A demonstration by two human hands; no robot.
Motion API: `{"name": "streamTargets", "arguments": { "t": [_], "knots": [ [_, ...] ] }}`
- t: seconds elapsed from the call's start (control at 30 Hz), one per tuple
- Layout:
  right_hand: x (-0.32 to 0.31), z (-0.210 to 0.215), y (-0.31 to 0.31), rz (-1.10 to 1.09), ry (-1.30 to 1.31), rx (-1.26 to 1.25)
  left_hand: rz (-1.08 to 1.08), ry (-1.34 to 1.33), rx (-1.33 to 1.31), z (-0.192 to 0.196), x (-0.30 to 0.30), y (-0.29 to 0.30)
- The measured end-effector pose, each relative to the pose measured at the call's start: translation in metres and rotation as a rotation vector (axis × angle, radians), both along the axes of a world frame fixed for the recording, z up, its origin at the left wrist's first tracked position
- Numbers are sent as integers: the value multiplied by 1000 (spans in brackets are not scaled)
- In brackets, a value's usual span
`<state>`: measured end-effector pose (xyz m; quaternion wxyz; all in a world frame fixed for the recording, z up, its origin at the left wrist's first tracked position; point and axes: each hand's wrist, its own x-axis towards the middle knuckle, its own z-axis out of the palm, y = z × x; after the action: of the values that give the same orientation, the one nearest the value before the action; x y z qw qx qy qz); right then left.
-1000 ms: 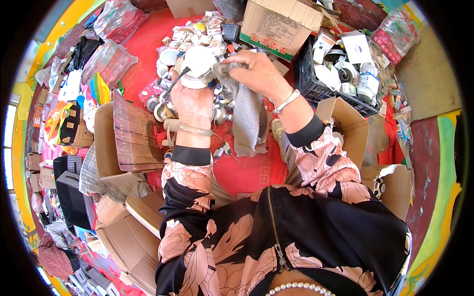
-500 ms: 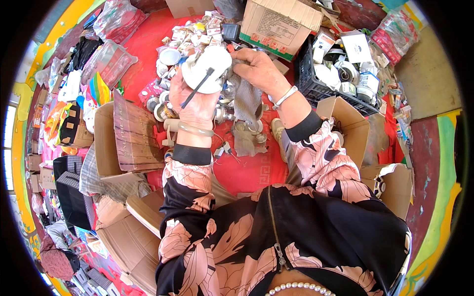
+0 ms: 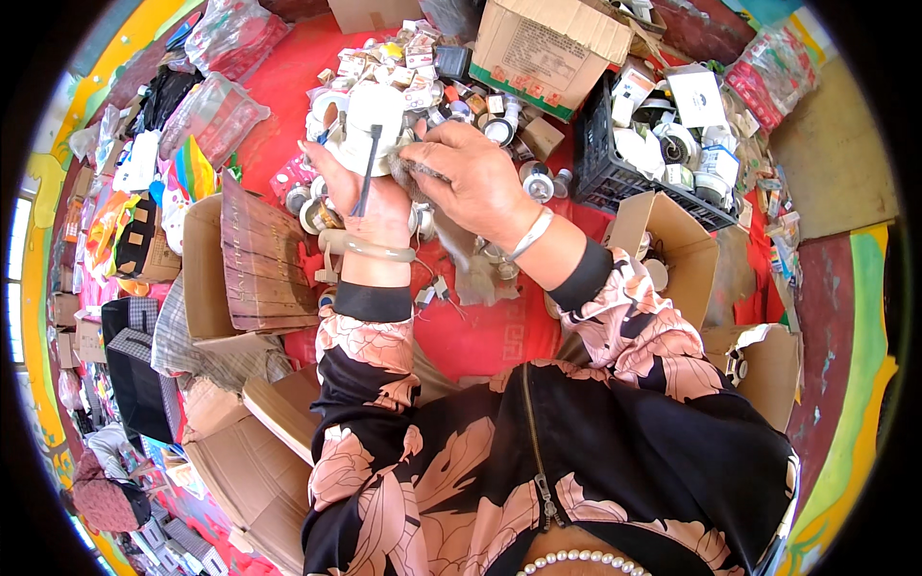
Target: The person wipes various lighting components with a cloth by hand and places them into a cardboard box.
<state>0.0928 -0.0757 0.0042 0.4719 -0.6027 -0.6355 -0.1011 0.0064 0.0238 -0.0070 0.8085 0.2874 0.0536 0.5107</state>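
Note:
In my left hand [image 3: 370,206], raised over the pile, rests a white round lamp fixture [image 3: 376,108] with a short dark cable [image 3: 368,173] hanging across the palm. My left fingers wrap its underside and are partly hidden by it. My right hand [image 3: 480,182] pinches a grey cloth [image 3: 453,238] against the fixture's lower right side, with the rest of the cloth hanging down. Beyond both hands lies a heap of small boxes and lamp parts [image 3: 408,60].
A black plastic crate [image 3: 663,187] of white lamps and boxes stands at the right, near a cardboard carton [image 3: 543,53]. Opened cardboard boxes flank me, one at left [image 3: 206,274] and one at right [image 3: 687,252]. Red matting [image 3: 480,336] covers the floor.
The white fixture has tilted and moved slightly down and left in my left hand. My right hand has come down with the cloth, now closer to the fixture's lower edge.

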Motion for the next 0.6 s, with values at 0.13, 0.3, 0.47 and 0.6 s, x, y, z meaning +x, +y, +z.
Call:
{"name": "streamTargets", "arguments": {
  "t": [0.13,0.3,0.47,0.6],
  "knots": [
    [-3,4,-1,-143,-194,-93,-9,-79,-84,-3,6,-2],
    [-10,0,1,-261,-295,-168,-34,-90,-88,-3,8,-3],
    [-6,6,1,-194,-42,33,-21,-62,-103,-3,3,-3],
    [-7,7,2,-223,-9,42,-38,-153,-114,-14,6,1]
  ]
}}
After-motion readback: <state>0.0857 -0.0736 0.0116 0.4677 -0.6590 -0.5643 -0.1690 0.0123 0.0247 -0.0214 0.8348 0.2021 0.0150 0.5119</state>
